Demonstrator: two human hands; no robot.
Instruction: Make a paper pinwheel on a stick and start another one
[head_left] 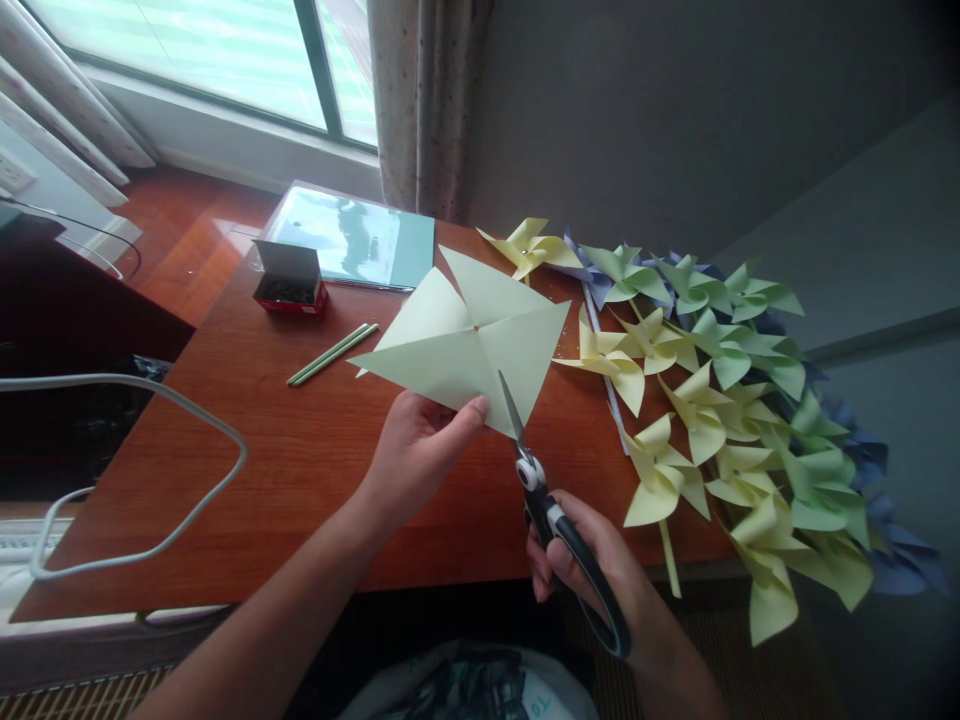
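My left hand [424, 445] pinches the near edge of a pale green square of paper [435, 355], thumb on top. Slits run in from some of its corners toward a small reddish mark at its centre. In my right hand [581, 550] are black-and-grey scissors [546, 508], with fingers in the handle loops. Their blades overlap the paper's near corner, one lying visibly on top and pointing toward the middle. The lower blade is hidden beneath the sheet. Both hands are above the near part of the wooden table [300, 480].
Many yellow, green and purple paper pinwheels [660, 470] cover the table's right side. Two green sticks [332, 354] lie left of the paper, near an open red box [290, 280] of small dark items. Behind is a plastic-covered teal pack [360, 235]. A white cable [244, 455] loops at left.
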